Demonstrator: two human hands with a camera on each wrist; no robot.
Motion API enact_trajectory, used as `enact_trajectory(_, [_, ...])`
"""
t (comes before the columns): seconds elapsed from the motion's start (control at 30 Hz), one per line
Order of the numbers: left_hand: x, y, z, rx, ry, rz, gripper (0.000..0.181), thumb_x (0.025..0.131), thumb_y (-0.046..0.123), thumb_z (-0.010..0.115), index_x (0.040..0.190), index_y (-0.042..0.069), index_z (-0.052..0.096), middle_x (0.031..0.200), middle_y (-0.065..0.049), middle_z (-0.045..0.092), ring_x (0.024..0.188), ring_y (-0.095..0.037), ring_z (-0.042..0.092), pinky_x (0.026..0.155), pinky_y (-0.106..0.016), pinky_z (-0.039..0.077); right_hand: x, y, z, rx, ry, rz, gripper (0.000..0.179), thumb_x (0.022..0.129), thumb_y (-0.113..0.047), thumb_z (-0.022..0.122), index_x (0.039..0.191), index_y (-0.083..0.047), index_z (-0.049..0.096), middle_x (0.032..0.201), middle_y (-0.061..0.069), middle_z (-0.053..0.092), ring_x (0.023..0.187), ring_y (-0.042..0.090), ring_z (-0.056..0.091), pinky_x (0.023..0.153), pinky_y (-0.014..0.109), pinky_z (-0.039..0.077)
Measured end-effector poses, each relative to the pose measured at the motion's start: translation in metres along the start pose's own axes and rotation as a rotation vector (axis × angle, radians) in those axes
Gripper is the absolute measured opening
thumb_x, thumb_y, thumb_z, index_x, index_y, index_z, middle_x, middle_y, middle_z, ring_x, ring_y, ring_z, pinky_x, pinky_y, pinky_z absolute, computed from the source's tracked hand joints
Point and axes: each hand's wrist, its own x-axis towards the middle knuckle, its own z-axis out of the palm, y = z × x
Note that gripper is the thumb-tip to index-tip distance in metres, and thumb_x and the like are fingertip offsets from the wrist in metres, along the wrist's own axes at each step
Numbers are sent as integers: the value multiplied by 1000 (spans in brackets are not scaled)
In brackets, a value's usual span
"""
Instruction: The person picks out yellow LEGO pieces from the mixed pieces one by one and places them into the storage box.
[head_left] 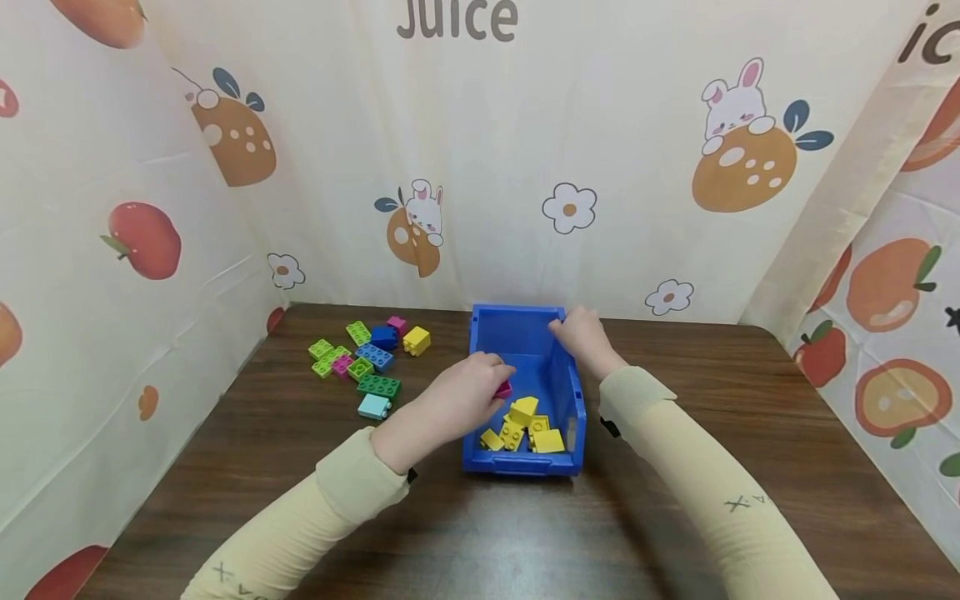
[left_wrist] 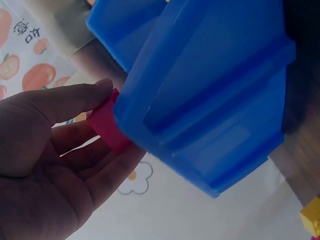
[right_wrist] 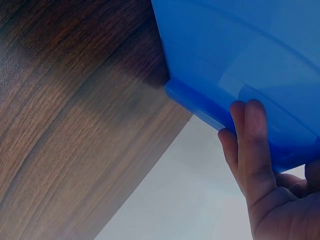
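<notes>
My left hand is over the left side of a blue plastic bin. It pinches a magenta toy block between thumb and fingers, mostly hidden in the head view. Inside the bin, towards its low front, lie several yellow blocks. My right hand holds the bin's right wall near the back corner. In the right wrist view its fingers lie against the bin's outer wall, and the thumb is only partly visible.
Left of the bin, loose blocks lie on the brown wooden table: a yellow block, a dark blue block, a green block, a light blue block and several more. A printed curtain hangs behind the table.
</notes>
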Motion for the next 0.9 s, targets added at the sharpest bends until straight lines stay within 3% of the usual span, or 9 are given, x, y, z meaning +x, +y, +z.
enact_trajectory(0.27, [6, 4, 12, 40, -43, 35, 33, 84, 21, 72, 114, 9, 66, 104, -5, 66, 96, -17, 60, 82, -26, 54, 0, 0, -1, -9, 0, -6, 38, 93, -19, 47, 59, -11, 34, 51, -1, 31, 44, 13, 39, 41, 21, 37])
enact_trajectory(0.7, [14, 9, 33, 131, -105, 11, 29, 83, 18, 73, 110, 12, 69, 98, -2, 66, 88, -14, 61, 81, -28, 55, -1, -1, -1, 2, -2, -10, 39, 94, -19, 47, 58, -10, 35, 50, 0, 31, 42, 14, 40, 40, 22, 39])
enact_trajectory(0.9, [16, 14, 39, 175, -130, 12, 25, 80, 19, 76, 103, 13, 70, 92, -1, 66, 77, -12, 58, 74, -26, 55, -2, 0, 0, -9, 10, -14, 39, 94, -19, 47, 58, -10, 34, 51, -1, 31, 43, 13, 38, 40, 21, 38])
